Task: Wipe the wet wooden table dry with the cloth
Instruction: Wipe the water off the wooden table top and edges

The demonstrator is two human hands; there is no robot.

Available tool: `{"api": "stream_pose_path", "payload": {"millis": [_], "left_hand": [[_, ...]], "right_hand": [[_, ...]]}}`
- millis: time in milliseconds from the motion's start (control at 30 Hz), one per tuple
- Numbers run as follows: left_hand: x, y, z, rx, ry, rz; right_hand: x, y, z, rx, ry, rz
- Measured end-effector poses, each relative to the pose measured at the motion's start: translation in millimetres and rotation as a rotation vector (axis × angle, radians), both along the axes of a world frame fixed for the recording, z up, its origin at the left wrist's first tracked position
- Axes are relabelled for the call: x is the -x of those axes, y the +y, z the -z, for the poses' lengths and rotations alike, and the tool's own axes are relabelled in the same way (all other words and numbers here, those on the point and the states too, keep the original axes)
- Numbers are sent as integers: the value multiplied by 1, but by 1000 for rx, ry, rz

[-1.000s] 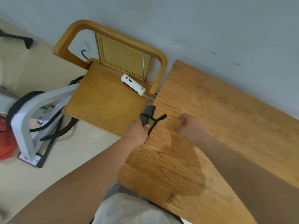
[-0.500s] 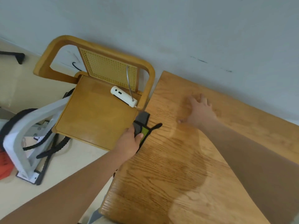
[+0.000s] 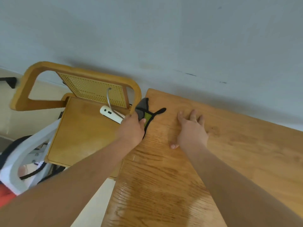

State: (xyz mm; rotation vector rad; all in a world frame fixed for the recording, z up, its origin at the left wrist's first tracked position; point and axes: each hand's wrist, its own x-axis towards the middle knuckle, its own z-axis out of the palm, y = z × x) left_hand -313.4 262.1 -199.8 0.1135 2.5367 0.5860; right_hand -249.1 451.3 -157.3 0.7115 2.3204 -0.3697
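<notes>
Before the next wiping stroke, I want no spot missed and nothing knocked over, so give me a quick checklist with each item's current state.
1. Cloth gripped by the left hand: ok, fingers closed on it at the table's left edge.
2. Right hand bracing: ok, flat and open on the table.
3. Table dry: not ok, a dark wet patch lies near the front edge.
4. Cloth on the wet patch: not ok, it sits beyond it, near the far corner.
5. White device on the chair clear of the cloth: cannot tell, the left hand hides its near end.
</notes>
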Motion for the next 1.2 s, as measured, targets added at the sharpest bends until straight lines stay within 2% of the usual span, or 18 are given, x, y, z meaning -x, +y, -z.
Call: {"api": "stream_pose_path", "payload": {"millis": [167, 333, 433, 567, 733, 867, 1033, 1200], "left_hand": [[88, 72, 8, 37, 76, 96], [107, 136, -4, 267, 90, 580], [74, 169, -9, 214, 120, 786], [67, 162, -4, 63, 178, 906], [122, 90, -6, 177, 164, 791], [132, 46, 0, 99, 117, 605], [79, 39, 14, 32, 231, 423], [9, -7, 6, 96, 283, 469]], "right_hand": [[-1, 2, 6, 4, 4, 0], [0, 2, 6, 12, -23, -15], [0, 2, 5, 19, -35, 2], [0, 1, 4, 21, -30, 17], [1, -1, 1, 12, -25, 24], [2, -3, 0, 23, -38, 60], [2, -5, 0, -9, -23, 71], [1, -9, 0, -38, -3, 79]]}}
